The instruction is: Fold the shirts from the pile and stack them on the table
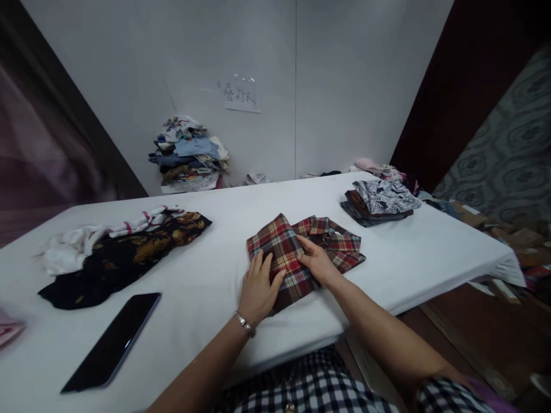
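A red, brown and yellow plaid shirt (pixel 286 246) lies partly folded on the white table, its collar part to the right. My left hand (pixel 259 287) rests on the lower left of the folded section, fingers spread. At the fold's right edge, my right hand (pixel 317 262) touches the cloth with fingers apart, beside the collar part. Whether any cloth is pinched under the right thumb is not visible; the hand looks open.
On the white table (pixel 206 321) are a black phone (pixel 114 341), a black floral garment (pixel 124 258) with white cloth (pixel 71 249) at left, and folded clothes (pixel 381 198) at right. A clothes pile (pixel 189 155) stands by the wall beneath a paper sign (pixel 241 94).
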A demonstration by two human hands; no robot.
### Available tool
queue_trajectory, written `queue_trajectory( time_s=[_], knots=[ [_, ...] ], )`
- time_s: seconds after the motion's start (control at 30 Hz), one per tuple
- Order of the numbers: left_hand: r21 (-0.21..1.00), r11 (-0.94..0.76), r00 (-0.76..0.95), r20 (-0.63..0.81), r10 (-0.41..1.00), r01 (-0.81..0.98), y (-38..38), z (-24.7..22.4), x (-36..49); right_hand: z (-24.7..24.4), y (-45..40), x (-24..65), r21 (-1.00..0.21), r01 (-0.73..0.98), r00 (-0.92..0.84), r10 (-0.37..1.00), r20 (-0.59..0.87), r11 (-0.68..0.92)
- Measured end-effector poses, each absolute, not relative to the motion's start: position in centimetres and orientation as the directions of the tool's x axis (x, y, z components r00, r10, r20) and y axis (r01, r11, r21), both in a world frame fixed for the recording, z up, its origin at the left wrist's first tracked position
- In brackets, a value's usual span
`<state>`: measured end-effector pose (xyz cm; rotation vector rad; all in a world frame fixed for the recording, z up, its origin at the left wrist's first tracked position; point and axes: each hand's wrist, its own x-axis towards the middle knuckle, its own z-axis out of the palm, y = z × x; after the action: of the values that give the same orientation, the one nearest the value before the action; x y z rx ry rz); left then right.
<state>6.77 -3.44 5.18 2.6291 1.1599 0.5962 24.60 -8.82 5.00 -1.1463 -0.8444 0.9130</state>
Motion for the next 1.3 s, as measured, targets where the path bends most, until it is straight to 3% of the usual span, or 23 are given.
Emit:
queue_trajectory(
  time_s=[0.07,0.2,0.3,0.4,0.47,0.57,0.7,0.83,1.0,1.17,1.3],
  knots=[
    [0.287,-0.667,0.596,0.301,0.744,0.687,-3.5,5.3,7.1,4.7,-7.9,25.0,-0.993,-0.011,0.399,0.911,0.106,0.12],
    [0.21,-0.664,0.634,0.2,0.747,0.717,-3.3,4.8,8.0,3.6,-7.3,26.0,-0.954,0.301,0.448,0.885,0.127,-0.016],
    [0.169,-0.663,0.638,0.179,0.749,0.73,-3.2,4.8,8.2,3.3,-9.1,26.2,-0.928,0.37,0.494,0.837,0.234,0.042],
    [0.163,-0.688,0.67,0.155,0.726,0.707,-2.1,5.8,7.7,3.4,-13.5,26.1,-0.976,0.212,0.562,0.81,0.167,0.055],
    [0.162,-0.717,0.695,0.176,0.697,0.678,-0.5,6.8,7.6,3.6,-17.2,26.0,-0.998,-0.054,0.611,0.789,-0.059,-0.032],
    [0.148,-0.79,0.761,0.215,0.612,0.594,2.9,8.0,9.0,4.3,-21.5,25.7,-0.873,-0.461,0.56,0.711,-0.426,-0.159],
    [0.122,-0.877,0.879,0.06,0.474,0.464,6.8,8.0,13.7,5.5,-22.5,24.8,-0.711,-0.686,0.432,0.699,-0.569,-0.154],
    [0.158,-0.848,0.862,-0.127,0.491,0.507,9.0,7.1,17.8,5.8,-20.5,24.2,-0.638,-0.767,0.398,0.728,-0.559,-0.071],
    [0.251,-0.81,0.848,-0.141,0.511,0.53,11.2,6.8,20.1,5.5,-18.2,23.9,-0.632,-0.774,0.343,0.806,-0.482,-0.048],
    [0.382,-0.79,0.877,-0.178,0.447,0.48,12.7,7.0,22.5,5.0,-16.0,23.1,-0.74,-0.667,0.377,0.815,-0.439,-0.09],
    [0.457,-0.7,0.836,-0.274,0.476,0.549,12.9,7.9,23.5,4.7,-14.1,22.7,-0.865,-0.495,0.497,0.789,-0.361,-0.085]
  ],
)
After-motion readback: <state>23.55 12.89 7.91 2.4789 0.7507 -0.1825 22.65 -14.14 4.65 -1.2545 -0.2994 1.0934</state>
